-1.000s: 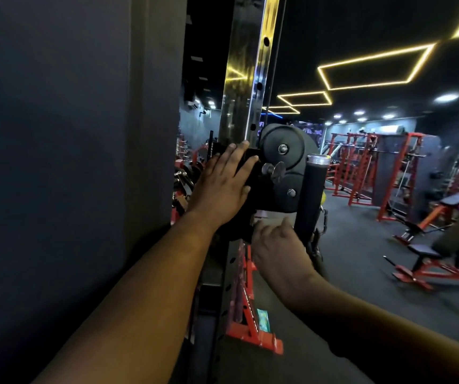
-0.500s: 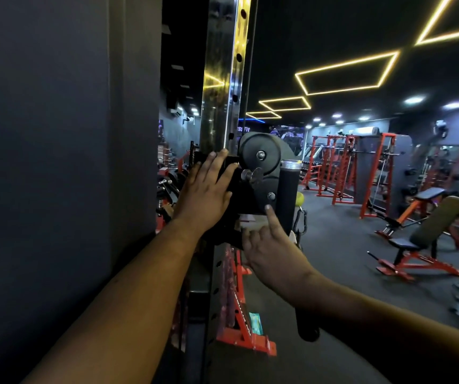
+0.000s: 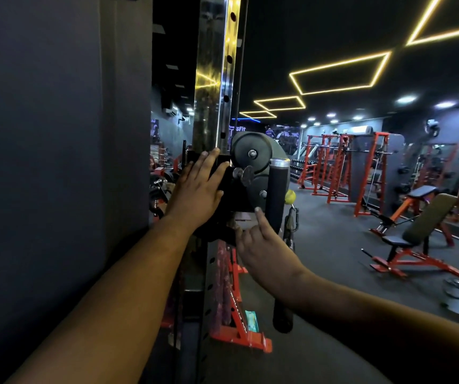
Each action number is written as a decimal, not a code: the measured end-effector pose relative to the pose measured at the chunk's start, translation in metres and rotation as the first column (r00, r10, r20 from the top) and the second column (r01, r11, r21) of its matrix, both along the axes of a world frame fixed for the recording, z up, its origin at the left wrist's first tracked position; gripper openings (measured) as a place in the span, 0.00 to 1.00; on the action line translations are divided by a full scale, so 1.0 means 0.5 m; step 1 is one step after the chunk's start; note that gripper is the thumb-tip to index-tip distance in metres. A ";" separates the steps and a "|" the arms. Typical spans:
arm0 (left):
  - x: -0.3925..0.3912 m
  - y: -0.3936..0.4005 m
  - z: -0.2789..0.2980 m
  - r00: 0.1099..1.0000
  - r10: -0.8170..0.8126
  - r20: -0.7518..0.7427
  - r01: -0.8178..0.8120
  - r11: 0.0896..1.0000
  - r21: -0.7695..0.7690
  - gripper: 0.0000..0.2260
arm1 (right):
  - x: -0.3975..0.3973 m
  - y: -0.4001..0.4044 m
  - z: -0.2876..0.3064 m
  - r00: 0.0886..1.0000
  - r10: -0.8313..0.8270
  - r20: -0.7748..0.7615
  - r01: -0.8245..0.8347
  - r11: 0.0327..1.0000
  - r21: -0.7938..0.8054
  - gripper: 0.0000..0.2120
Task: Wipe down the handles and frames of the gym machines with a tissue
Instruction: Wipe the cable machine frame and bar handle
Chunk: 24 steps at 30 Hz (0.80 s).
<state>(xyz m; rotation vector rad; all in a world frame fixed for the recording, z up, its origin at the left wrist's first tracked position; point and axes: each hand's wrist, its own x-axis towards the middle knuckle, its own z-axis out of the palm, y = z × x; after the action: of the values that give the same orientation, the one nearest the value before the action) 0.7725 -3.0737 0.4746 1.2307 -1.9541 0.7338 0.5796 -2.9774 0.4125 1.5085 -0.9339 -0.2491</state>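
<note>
Pulley carriage [image 3: 246,176] sits on the chrome upright [image 3: 213,79] | your left hand [image 3: 195,195] presses flat on it, fingers straight | your right hand [image 3: 261,245] touches the black handle [image 3: 276,195] with one raised finger, others curled, holding nothing | tissue not visible.

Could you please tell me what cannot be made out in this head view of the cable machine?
- Tissue: none visible; the left hand lies flat on the black carriage, hiding anything beneath its palm.
- Right hand: seen from behind, so its curled fingers hide what, if anything, they hold.
- Black handle: its middle is hidden by the right forearm.
- Chrome upright: cut off by the top edge.
</note>
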 end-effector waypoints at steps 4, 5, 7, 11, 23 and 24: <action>-0.005 0.002 0.001 1.000 0.005 -0.011 -0.005 1.000 0.002 0.30 | 0.092 -0.057 -0.014 0.971 -0.139 0.194 0.123 0.988 0.092 0.31; -0.003 0.002 0.001 1.000 -0.001 -0.014 0.001 1.000 0.005 0.30 | 0.115 -0.075 -0.025 0.957 -0.173 0.235 0.148 0.982 0.118 0.32; 0.000 0.003 0.002 1.000 -0.007 -0.011 0.007 1.000 0.008 0.30 | 0.141 -0.092 -0.042 0.937 -0.206 0.283 0.177 0.976 0.123 0.33; 0.000 -0.002 0.000 1.000 -0.016 -0.006 0.016 1.000 0.017 0.31 | 0.091 -0.072 -0.024 0.966 -0.103 0.239 0.078 0.991 0.109 0.29; -0.010 -0.005 -0.008 1.000 0.000 -0.029 0.000 1.000 -0.007 0.32 | -0.165 -0.061 0.207 0.896 0.443 -0.037 -0.438 0.894 0.099 0.34; -0.010 -0.004 -0.008 0.999 -0.012 -0.036 0.012 1.000 0.000 0.32 | -0.154 -0.066 0.175 0.886 0.455 0.091 -0.461 0.886 0.048 0.36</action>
<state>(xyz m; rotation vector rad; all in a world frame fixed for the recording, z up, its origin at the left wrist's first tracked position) 0.7673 -3.0757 0.4707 1.2237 -1.9304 0.7003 0.5028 -3.0104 0.5001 1.7647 -0.6044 0.1245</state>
